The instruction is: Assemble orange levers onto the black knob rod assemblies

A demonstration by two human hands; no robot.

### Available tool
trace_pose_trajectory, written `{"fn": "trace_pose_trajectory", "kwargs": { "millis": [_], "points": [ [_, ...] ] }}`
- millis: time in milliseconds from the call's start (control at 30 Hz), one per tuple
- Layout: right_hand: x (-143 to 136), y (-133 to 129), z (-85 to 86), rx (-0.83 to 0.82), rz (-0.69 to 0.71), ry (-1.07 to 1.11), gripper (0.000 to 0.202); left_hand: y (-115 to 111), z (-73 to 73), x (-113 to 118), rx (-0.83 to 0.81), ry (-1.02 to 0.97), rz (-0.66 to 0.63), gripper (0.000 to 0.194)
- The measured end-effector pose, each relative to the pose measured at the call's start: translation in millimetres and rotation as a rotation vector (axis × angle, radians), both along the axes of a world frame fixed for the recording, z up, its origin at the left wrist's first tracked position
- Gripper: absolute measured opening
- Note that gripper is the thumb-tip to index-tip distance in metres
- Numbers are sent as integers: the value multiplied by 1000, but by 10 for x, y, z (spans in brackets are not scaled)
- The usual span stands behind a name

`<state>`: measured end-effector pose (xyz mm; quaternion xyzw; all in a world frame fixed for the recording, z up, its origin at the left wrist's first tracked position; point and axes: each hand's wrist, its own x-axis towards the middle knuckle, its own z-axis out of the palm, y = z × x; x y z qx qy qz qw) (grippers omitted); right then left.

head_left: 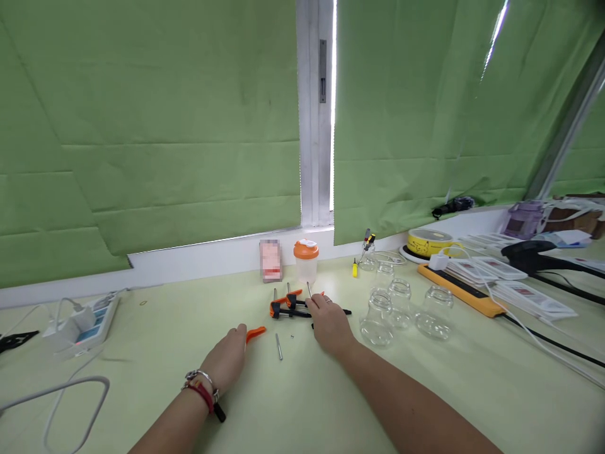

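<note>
My left hand is closed around an orange-and-black clamp low over the table; an orange arm sticks out past the fingers, and a black end shows below the wrist. Farther right, my right hand has its fingers curled down on another orange-and-black clamp, mostly covered by the hand. Two similar clamps lie just left of those fingers, thin metal rods pointing up. Between my hands rest a loose metal rod and a tiny metal piece.
Several clear glass jars stand right of my right arm. Behind are an orange-lidded cup and a blurred pink box. An orange power strip with cables lies right; a white power strip sits left.
</note>
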<state>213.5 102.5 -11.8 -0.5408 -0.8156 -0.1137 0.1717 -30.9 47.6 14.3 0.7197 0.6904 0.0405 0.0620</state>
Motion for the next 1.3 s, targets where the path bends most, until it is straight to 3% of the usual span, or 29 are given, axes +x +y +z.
{"fn": "trace_pose_trajectory", "kwargs": {
  "millis": [467,600,767,900,1033,1167,1300],
  "points": [
    [-49,-34,-47,-5,172,59,46,-12,15,1,-96,-145,-115,13],
    [-93,-186,9,-146,209,229,34,-25,51,59,-46,-333,-184,16],
    [-184,-342,-5,-531,397,629,31,-106,152,170,-102,-564,-296,21],
    [-270,-367,-40,-779,522,894,28,-181,218,247,-157,-602,-429,22],
    [-312,-404,-25,-828,556,1019,25,-210,196,292,-152,-593,-535,23],
    [-332,-468,42,-783,570,1113,22,-220,127,344,-100,-604,-504,20],
    [-361,-512,68,-872,612,1216,18,-262,107,428,-91,-725,-490,16]
  ]
}}
